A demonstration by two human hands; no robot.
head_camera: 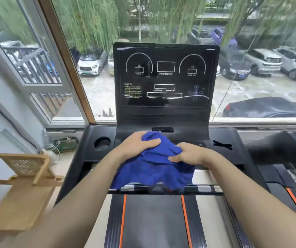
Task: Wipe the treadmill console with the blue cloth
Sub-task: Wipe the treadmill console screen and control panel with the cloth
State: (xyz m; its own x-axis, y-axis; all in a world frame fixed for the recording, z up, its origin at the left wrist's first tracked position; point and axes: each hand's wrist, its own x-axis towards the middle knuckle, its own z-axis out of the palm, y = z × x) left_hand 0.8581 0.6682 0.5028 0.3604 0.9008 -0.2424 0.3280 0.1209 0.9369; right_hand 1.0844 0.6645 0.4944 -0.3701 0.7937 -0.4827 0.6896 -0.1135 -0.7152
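Both hands on the blue cloth [154,161], bunched low on the treadmill console [165,76], at the front shelf below the dark display panel. Left hand [138,145] lies over the cloth's upper left part, fingers curled down onto the fabric, grip closed on it. Right hand [190,153] pinches a fold at the cloth's right side, thumb and fingers closed around the material. Lower half of the cloth hangs loose over the console's front edge, toward the running belt [152,221] with its two orange stripes.

Display is unlit: two curved gauge outlines, several white rectangles, a caution text block at lower left, small round button icons at lower right. Text too blurred to read in full.

Round cup holder [102,143] to the left of the hands, well apart from the cloth. Wooden chair [22,185] beside the treadmill on the left. Large window [251,51] behind the console; parked cars [263,61] and hanging green branches outside.
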